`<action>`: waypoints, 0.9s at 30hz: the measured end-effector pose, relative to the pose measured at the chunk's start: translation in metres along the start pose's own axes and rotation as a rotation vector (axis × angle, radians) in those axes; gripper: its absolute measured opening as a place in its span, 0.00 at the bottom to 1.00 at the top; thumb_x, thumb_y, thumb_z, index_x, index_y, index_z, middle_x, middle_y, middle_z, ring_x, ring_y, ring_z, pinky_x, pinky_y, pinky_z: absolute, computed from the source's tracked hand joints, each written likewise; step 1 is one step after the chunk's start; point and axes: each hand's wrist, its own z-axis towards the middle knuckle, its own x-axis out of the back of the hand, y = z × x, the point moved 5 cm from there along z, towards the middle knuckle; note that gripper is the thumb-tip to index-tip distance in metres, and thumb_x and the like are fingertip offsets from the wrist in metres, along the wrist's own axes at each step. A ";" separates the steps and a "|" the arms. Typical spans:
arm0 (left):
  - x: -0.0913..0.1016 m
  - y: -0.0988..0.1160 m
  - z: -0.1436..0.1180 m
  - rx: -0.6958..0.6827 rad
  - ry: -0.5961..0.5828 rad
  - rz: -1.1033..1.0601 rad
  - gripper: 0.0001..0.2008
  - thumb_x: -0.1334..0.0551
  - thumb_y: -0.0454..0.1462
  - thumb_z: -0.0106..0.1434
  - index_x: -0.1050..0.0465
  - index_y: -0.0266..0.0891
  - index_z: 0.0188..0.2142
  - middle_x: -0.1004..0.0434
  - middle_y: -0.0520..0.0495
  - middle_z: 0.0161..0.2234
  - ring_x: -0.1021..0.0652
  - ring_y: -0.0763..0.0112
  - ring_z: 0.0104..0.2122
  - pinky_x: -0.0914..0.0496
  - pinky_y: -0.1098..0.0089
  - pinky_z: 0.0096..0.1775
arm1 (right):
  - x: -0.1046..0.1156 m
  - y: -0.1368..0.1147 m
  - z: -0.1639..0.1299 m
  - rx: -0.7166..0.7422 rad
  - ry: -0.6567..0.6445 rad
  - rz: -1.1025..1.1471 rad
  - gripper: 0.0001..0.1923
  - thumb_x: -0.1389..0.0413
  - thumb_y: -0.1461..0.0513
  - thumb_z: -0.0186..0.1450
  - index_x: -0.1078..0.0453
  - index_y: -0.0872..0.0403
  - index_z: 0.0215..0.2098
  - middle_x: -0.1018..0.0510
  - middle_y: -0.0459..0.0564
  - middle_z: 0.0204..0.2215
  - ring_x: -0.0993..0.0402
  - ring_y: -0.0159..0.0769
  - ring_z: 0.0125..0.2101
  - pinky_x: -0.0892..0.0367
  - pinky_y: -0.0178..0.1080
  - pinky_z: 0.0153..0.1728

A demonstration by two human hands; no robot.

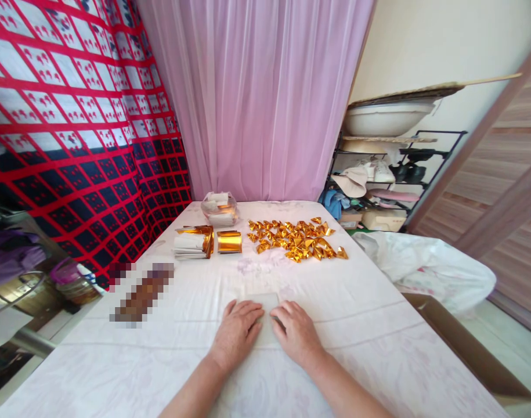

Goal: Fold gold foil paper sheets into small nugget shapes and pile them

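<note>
At the lower centre of the frame: both hands are laid flat, side by side, on a pale sheet of paper [265, 303] that lies on the surface [378, 325].
Left hand [235, 335]: it is pressed palm down on the left part of the sheet; the fingers [246, 310] are stretched out and a little apart, nothing is clamped.
Right hand [297, 334]: it is pressed palm down on the right part of the sheet; the fingers are stretched out, close together, nothing is gripped.
Paper sheet: it is seen only partly, its far edge shows just beyond the fingertips; its colour is nearly the same as the cloth.
Folded gold pieces [296, 239]: a loose heap is spread in the middle of the frame, well apart from the hands.
Gold foil stacks [229, 241]: one stack is placed just left of the heap; beside it a bundle of white and gold sheets [193, 242] is seen.
Clear bag [220, 209]: it is placed behind the stacks, near the pink curtain [256, 98].
Right side of the frame: a rack with shoes and hats [378, 174] is seen.
</note>
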 end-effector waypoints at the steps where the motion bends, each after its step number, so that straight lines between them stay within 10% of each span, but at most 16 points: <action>1: 0.000 0.000 0.000 0.005 0.000 -0.003 0.14 0.43 0.35 0.66 0.26 0.47 0.50 0.24 0.48 0.53 0.28 0.62 0.54 0.43 0.51 0.59 | -0.001 0.000 0.000 0.002 -0.004 -0.008 0.08 0.43 0.70 0.60 0.29 0.52 0.34 0.27 0.47 0.32 0.31 0.38 0.37 0.37 0.39 0.40; 27: 0.005 -0.010 0.011 -0.062 -0.063 -0.065 0.10 0.40 0.34 0.63 0.25 0.46 0.44 0.21 0.49 0.47 0.25 0.64 0.48 0.46 0.50 0.60 | 0.005 0.007 0.001 -0.044 -0.060 0.130 0.08 0.47 0.70 0.63 0.28 0.51 0.34 0.26 0.47 0.31 0.30 0.36 0.35 0.36 0.37 0.38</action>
